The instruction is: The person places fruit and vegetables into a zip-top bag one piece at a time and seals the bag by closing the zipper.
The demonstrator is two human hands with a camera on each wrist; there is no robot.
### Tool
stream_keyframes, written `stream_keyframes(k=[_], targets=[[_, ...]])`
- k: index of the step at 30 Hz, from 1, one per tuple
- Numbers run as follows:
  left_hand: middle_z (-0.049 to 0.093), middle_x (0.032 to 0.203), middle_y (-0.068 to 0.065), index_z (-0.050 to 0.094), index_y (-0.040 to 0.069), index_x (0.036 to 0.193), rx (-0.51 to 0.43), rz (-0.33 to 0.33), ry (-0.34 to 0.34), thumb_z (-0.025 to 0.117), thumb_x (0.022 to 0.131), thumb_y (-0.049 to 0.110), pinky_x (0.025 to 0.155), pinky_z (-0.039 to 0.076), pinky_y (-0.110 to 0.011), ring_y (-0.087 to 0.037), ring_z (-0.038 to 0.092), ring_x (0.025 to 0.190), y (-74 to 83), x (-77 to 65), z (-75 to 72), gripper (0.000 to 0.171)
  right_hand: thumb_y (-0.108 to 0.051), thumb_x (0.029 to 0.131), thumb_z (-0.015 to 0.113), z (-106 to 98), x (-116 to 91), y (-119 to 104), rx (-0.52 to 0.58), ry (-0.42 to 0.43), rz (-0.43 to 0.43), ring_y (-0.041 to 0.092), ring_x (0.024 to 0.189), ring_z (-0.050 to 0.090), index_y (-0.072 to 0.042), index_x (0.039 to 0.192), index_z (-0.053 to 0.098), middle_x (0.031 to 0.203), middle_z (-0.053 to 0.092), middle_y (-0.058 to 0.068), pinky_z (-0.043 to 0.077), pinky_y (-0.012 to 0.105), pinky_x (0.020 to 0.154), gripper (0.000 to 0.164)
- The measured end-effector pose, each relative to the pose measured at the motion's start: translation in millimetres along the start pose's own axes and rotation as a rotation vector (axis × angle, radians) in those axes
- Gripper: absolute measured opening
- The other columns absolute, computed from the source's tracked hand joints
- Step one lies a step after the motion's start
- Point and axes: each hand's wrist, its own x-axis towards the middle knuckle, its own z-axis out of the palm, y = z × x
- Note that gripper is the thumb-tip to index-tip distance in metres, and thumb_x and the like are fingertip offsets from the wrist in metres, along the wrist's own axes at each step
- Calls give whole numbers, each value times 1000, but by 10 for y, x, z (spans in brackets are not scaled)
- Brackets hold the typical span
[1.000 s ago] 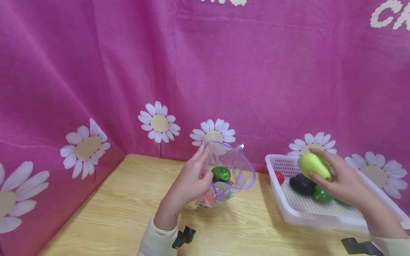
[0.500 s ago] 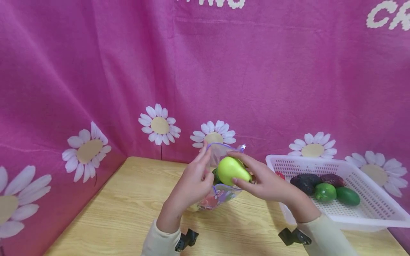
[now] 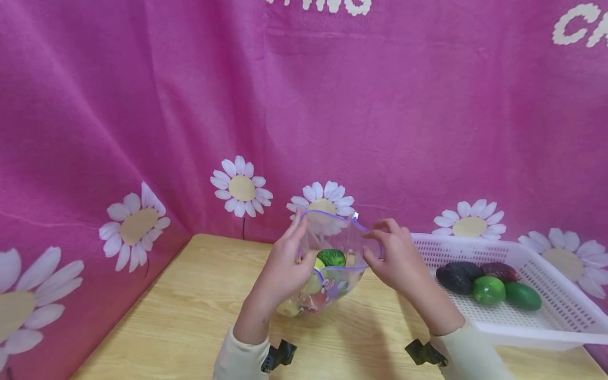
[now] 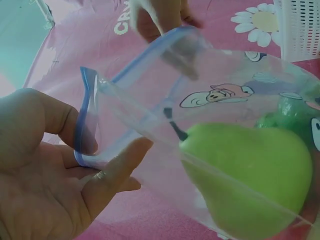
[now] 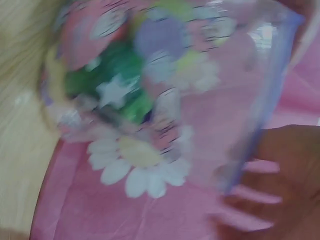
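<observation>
A clear zip bag (image 3: 343,287) with a purple rim and cartoon prints stands on the table with its mouth spread. At its left edge my left hand (image 3: 287,259) holds the rim between thumb and fingers. My right hand (image 3: 400,259) grips the rim on the right, its fingers curled over the edge. Inside lies a yellow-green pear (image 4: 250,175), stem toward the left hand in the left wrist view. A wrinkled dark-green vegetable (image 3: 332,258) shows through the mouth. Other pieces lower in the bag are partly hidden by the prints.
A white plastic basket (image 3: 537,333) stands at the right. In it are dark oval avocado-like pieces (image 3: 453,279), a round green fruit (image 3: 489,290), a smooth green oval (image 3: 523,296) and a dark-red piece (image 3: 500,271). Behind the wooden table (image 3: 199,295) hangs a pink flowered cloth (image 3: 404,105).
My right hand has carried the pear from the basket to the bag and let it go inside. It now grips the bag's right rim. The left hand has stayed on the left rim.
</observation>
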Motion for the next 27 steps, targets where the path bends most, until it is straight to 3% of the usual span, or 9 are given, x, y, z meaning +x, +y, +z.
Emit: stream_keyframes(k=[5,10,13,15,17,20,23,25,27], targets=[[13,169,0,31,-1,157,-18,14,-7,54,89,1,42,32,-19,-4,26,43,37,6,-6,71,-4,77,72,-147,83,-94,146,-178,103,17,73,57,12,127,64,120,63,23,50,33,66,53],[28,166,-5,40,3,154,-17,46,-91,53,89,1,44,30,-19,-7,26,44,74,-47,-56,67,-4,77,68,-299,298,-243,209,-145,120,18,73,54,9,133,61,126,62,21,46,31,67,58],[33,163,-12,42,1,153,-21,57,-124,55,90,3,47,34,-22,-11,46,60,108,-80,-67,64,-5,79,64,-365,367,-305,187,-98,105,25,81,57,7,133,62,126,63,19,47,38,71,56],[32,163,-13,41,0,153,-25,49,-124,56,90,4,58,46,-23,-17,63,94,119,-86,-51,65,-6,80,63,-374,371,-320,145,-118,81,28,88,59,7,134,61,127,62,19,48,42,75,56],[30,164,-12,38,-1,154,-23,31,-101,56,90,5,68,50,-25,-17,58,116,123,-78,-24,66,-6,80,63,-382,363,-317,121,-163,63,27,84,60,8,137,59,129,60,21,49,42,76,59],[23,167,-8,33,1,156,-82,-10,-39,55,91,3,62,52,-24,-16,67,90,113,-52,19,69,-1,81,61,-449,346,-290,153,-168,94,19,68,54,9,134,60,131,59,22,46,34,64,54],[22,167,-5,32,4,157,-160,-21,79,55,90,2,40,35,-20,-10,36,47,114,-22,39,71,5,83,57,-540,345,-259,242,-101,149,13,59,45,10,128,65,132,60,21,39,25,54,46],[24,166,-5,34,4,157,-178,-14,149,55,90,2,40,33,-19,-10,33,45,107,-4,44,70,6,84,54,-560,336,-246,254,-84,151,13,61,44,11,125,66,132,61,22,36,23,52,43],[24,166,-6,36,3,155,-149,-30,175,57,89,4,45,41,-20,-12,45,50,101,4,44,69,6,86,54,-535,324,-232,234,-119,130,13,64,47,14,124,65,132,61,24,38,23,55,41]])
